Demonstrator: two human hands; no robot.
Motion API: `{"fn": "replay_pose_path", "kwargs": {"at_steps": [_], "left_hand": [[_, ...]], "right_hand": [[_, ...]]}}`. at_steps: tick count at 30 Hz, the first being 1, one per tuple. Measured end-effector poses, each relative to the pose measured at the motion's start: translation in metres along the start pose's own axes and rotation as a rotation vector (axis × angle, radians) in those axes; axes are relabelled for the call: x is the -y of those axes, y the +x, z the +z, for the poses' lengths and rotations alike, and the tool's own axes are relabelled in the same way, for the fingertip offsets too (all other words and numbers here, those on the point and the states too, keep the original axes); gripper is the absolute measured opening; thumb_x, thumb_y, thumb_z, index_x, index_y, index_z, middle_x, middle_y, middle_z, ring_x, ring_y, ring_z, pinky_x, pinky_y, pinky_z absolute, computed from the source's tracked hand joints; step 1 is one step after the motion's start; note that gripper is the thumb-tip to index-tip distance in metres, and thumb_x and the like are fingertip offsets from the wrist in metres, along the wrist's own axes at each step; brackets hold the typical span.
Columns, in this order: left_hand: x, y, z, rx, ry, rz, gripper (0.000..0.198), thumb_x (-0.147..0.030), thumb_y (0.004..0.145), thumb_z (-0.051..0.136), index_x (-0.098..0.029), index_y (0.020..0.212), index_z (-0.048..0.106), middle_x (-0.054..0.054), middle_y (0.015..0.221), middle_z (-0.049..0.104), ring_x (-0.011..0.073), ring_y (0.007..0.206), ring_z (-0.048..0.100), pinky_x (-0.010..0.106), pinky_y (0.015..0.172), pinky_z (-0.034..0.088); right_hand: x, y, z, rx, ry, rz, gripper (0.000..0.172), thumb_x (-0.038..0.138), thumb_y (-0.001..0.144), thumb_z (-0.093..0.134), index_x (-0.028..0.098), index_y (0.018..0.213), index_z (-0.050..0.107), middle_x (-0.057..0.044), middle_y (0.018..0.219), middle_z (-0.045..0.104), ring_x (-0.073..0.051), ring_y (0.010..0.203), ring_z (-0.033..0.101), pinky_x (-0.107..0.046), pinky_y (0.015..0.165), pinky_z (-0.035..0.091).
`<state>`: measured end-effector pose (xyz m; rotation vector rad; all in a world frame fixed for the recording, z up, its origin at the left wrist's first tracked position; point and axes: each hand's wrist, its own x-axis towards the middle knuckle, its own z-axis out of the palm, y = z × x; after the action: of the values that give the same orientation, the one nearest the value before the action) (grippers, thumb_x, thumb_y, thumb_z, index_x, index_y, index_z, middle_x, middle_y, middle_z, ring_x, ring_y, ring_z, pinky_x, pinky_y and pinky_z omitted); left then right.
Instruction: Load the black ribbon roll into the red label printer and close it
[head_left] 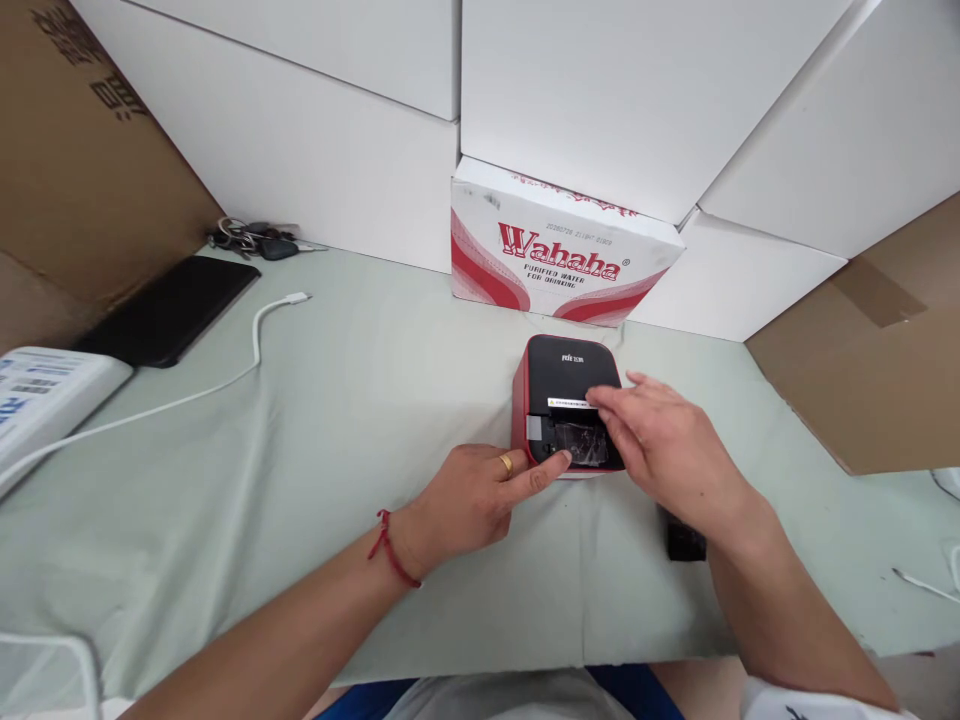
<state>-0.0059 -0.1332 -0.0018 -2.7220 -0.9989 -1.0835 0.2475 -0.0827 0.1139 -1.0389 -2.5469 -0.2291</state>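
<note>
Pale green cloth (pixel 360 370) covers the surface, wrinkled at left. Near right, a small black item (pixel 686 541) lies partly hidden by the right wrist. Left hand (pixel 476 495): 1 digit stretched straight to the front edge of a red-and-black device (pixel 570 378), others bent at its left side, undersides hidden; can't tell how firmly it holds. Right hand (pixel 675 450): fingers close together, loosely bent, tips on the lid beside a white label strip (pixel 568 403); can't tell if anything is pinched. Device sits right of center; looks like stiff plastic, probably fairly light, smooth lid maybe slippery; best hold is both red sides. Clear film (pixel 581 445) in the front recess looks thin, soft, easily creased. Farther left: white cable (pixel 217 390), black slab (pixel 176 312), keys (pixel 262 242). Beyond the device: Wahaha box (pixel 566 250), then white boxes (pixel 600 80) behind.
</note>
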Motion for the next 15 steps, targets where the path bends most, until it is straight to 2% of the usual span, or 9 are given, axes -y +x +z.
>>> {"fn": "replay_pose_path", "kwargs": {"at_steps": [4, 6, 9, 12, 15], "left_hand": [[-0.001, -0.001, -0.002, 0.067, 0.009, -0.013, 0.077, 0.003, 0.085, 0.048, -0.024, 0.157, 0.049, -0.006, 0.08, 0.066, 0.0144, 0.058, 0.055, 0.029, 0.055, 0.039], [-0.001, -0.001, -0.003, 0.096, 0.014, -0.013, 0.077, 0.002, 0.085, 0.049, -0.024, 0.158, 0.049, -0.005, 0.08, 0.064, 0.0147, 0.058, 0.055, 0.03, 0.056, 0.039], [-0.002, -0.001, -0.002, 0.065, 0.0, -0.008, 0.079, 0.002, 0.087, 0.048, -0.024, 0.161, 0.045, -0.005, 0.08, 0.064, 0.0152, 0.058, 0.055, 0.03, 0.055, 0.039], [0.0, -0.001, -0.003, -0.028, -0.051, -0.029, 0.082, 0.004, 0.089, 0.044, -0.023, 0.166, 0.04, -0.005, 0.082, 0.066, 0.0152, 0.061, 0.056, 0.028, 0.057, 0.042], [0.009, -0.003, -0.004, -0.126, -0.108, -0.105, 0.082, 0.007, 0.09, 0.042, -0.023, 0.166, 0.043, -0.006, 0.078, 0.06, 0.0136, 0.061, 0.053, 0.025, 0.058, 0.041]], "right_hand": [[0.016, -0.007, -0.008, 0.142, -0.18, -0.043, 0.045, -0.004, 0.097, 0.048, 0.009, 0.127, 0.08, -0.015, 0.114, 0.088, -0.027, 0.107, 0.085, -0.039, 0.109, 0.067], [0.022, -0.004, -0.008, 0.192, -0.238, -0.045, 0.048, -0.006, 0.092, 0.051, 0.008, 0.126, 0.081, -0.017, 0.113, 0.088, -0.027, 0.108, 0.085, -0.037, 0.11, 0.066], [0.026, 0.001, -0.006, 0.251, -0.281, -0.059, 0.049, -0.006, 0.09, 0.057, 0.008, 0.131, 0.08, -0.018, 0.12, 0.087, -0.028, 0.113, 0.085, -0.034, 0.11, 0.064], [0.022, 0.0, -0.005, 0.225, -0.265, -0.079, 0.045, -0.005, 0.091, 0.058, 0.006, 0.129, 0.08, -0.018, 0.115, 0.088, -0.027, 0.108, 0.086, -0.033, 0.105, 0.067], [0.016, -0.008, 0.0, 0.108, -0.202, -0.029, 0.039, 0.002, 0.1, 0.055, 0.01, 0.127, 0.081, -0.011, 0.108, 0.089, -0.026, 0.103, 0.087, -0.035, 0.097, 0.071]]}}
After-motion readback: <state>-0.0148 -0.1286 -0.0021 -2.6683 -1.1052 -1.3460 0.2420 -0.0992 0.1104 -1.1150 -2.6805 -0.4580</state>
